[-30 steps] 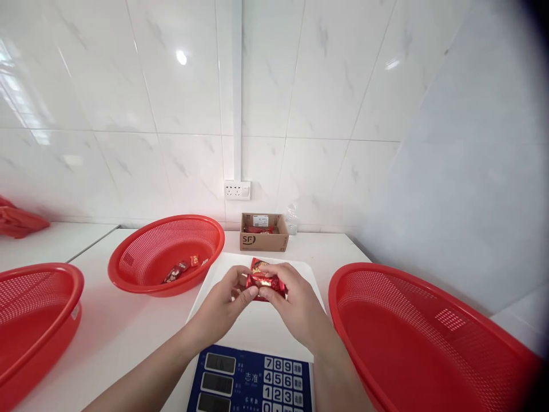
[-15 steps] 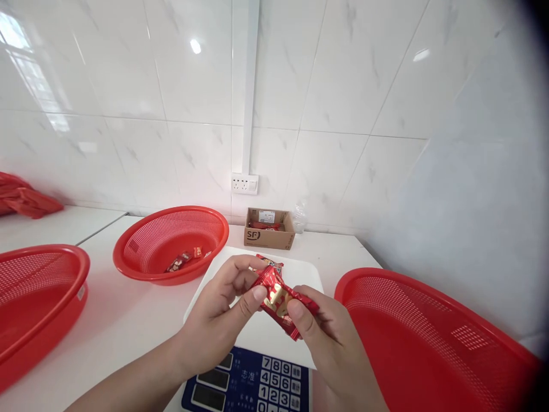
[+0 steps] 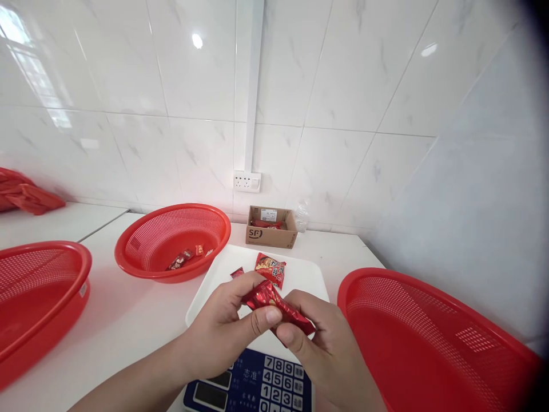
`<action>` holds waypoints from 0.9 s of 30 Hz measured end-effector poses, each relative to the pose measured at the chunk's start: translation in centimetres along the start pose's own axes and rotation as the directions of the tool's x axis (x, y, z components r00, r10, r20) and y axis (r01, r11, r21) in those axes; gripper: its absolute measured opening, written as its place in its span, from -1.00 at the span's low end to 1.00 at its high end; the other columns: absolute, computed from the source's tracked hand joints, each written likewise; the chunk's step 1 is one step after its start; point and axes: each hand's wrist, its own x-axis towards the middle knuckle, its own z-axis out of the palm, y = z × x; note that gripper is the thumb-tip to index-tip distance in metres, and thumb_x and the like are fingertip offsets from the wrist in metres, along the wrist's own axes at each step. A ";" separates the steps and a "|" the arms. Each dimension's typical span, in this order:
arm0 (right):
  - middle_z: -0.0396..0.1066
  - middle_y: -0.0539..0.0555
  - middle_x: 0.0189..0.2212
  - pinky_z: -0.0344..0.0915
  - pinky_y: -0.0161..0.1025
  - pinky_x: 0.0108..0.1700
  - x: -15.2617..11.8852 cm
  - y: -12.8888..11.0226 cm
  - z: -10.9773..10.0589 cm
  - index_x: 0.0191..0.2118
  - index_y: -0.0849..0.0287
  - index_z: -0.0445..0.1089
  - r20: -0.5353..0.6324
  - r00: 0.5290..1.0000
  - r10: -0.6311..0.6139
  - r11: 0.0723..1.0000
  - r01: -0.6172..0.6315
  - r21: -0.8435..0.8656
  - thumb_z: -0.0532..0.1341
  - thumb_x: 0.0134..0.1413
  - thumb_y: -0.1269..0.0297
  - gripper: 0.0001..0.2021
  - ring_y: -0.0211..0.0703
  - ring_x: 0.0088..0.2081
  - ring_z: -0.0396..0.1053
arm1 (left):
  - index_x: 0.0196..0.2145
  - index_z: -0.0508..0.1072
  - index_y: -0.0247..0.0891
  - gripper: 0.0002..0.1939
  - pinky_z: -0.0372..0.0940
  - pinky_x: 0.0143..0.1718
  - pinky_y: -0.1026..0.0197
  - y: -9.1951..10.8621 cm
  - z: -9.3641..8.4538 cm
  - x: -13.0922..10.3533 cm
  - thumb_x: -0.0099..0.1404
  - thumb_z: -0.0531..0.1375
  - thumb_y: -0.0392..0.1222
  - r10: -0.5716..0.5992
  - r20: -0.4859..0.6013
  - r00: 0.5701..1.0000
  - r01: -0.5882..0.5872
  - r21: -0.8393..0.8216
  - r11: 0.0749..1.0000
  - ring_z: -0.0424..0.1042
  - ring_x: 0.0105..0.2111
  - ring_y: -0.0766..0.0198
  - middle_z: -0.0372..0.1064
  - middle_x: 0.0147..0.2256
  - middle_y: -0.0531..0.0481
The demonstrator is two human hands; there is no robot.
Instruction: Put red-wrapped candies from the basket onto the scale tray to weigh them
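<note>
Both hands meet over the white tray [image 3: 210,280] of a scale. My left hand [image 3: 231,326] pinches the left part of a shiny red wrapped packet [image 3: 268,296], with a red end sticking out behind the fingers. The packet's right end is gripped by my right hand [image 3: 317,337], thumb on the near side. Just beyond the hands, a red printed packet [image 3: 271,269] lies flat on the tray. The scale's blue keypad panel [image 3: 253,380] shows below the hands, partly covered by them.
A red basket [image 3: 174,214] with several small packets stands behind left. Other red baskets are at the left [image 3: 47,249] and right [image 3: 386,277]. A cardboard box [image 3: 271,237] holding red packets is near the wall, beside clear plastic [image 3: 302,214]. Red bags [image 3: 32,197] lie far left.
The held packet has been turned, hiding its gold print, and my left thumb has moved right along it. More of the printed packet on the tray now shows.
</note>
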 end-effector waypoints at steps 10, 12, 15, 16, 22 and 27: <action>0.20 -0.07 -0.59 0.04 -0.34 -0.51 -0.4 0.2 0.0 -0.49 0.13 0.22 0.004 0.988 -0.157 0.973 0.155 -0.171 0.05 0.19 0.01 -0.66 -0.30 -0.55 0.13 | -0.31 0.42 -0.24 -0.79 0.29 -0.39 0.28 0.5 -0.1 -0.2 0.32 0.11 -0.07 0.106 -0.071 0.992 -0.101 0.068 0.993 0.32 -0.44 0.34 0.35 -0.41 0.01; 0.18 -0.07 -0.60 0.04 -0.32 -0.52 -0.5 0.3 -0.1 -0.51 0.13 0.20 0.008 0.983 -0.183 0.965 0.182 -0.191 0.00 0.21 -0.01 -0.62 -0.29 -0.56 0.13 | -0.32 0.43 -0.24 -0.82 0.31 -0.40 0.27 0.4 -0.1 -0.4 0.32 0.11 -0.10 0.104 -0.087 0.991 -0.099 0.057 0.993 0.34 -0.46 0.34 0.35 -0.41 0.01; 0.14 -0.06 -0.62 0.03 -0.31 -0.53 -0.7 0.2 -0.2 -0.54 0.12 0.15 -0.002 0.973 -0.233 0.948 0.226 -0.224 -0.02 0.25 0.07 -0.63 -0.29 -0.58 0.13 | -0.33 0.46 -0.23 -0.82 0.33 -0.40 0.22 0.5 -0.1 -0.7 0.32 0.11 -0.12 0.134 -0.109 0.985 -0.128 0.067 0.990 0.35 -0.48 0.32 0.36 -0.44 0.00; 0.14 -0.06 -0.62 0.03 -0.31 -0.53 -0.8 0.2 -0.3 -0.54 0.12 0.14 -0.013 0.967 -0.254 0.940 0.243 -0.240 -0.03 0.26 0.10 -0.64 -0.29 -0.58 0.13 | -0.33 0.47 -0.22 -0.82 0.33 -0.39 0.21 0.5 0.0 -0.8 0.31 0.12 -0.12 0.161 -0.120 0.980 -0.152 0.081 0.985 0.36 -0.47 0.30 0.37 -0.44 -0.01; 0.11 -0.06 -0.66 0.01 -0.28 -0.51 -1.2 -0.1 -0.3 -0.56 0.11 0.06 -0.039 0.921 -0.387 0.851 0.341 -0.399 0.00 0.27 0.22 -0.66 -0.28 -0.59 0.13 | -0.38 0.52 -0.20 -0.83 0.32 -0.43 0.22 -0.3 0.4 -1.2 0.26 0.18 -0.09 0.127 -0.223 0.966 -0.137 -0.028 0.990 0.36 -0.47 0.28 0.37 -0.46 -0.01; 0.11 -0.08 -0.67 -0.01 -0.32 -0.54 -0.7 0.2 -0.2 -0.58 0.14 0.07 -0.020 0.925 -0.379 0.844 0.337 -0.416 -0.02 0.27 0.27 -0.65 -0.33 -0.61 0.10 | -0.41 0.48 -0.25 -0.78 0.30 -0.45 0.24 -1.4 0.3 -0.7 0.22 0.21 -0.04 -0.021 -0.195 0.981 -0.023 -0.223 0.974 0.35 -0.50 0.31 0.35 -0.48 0.02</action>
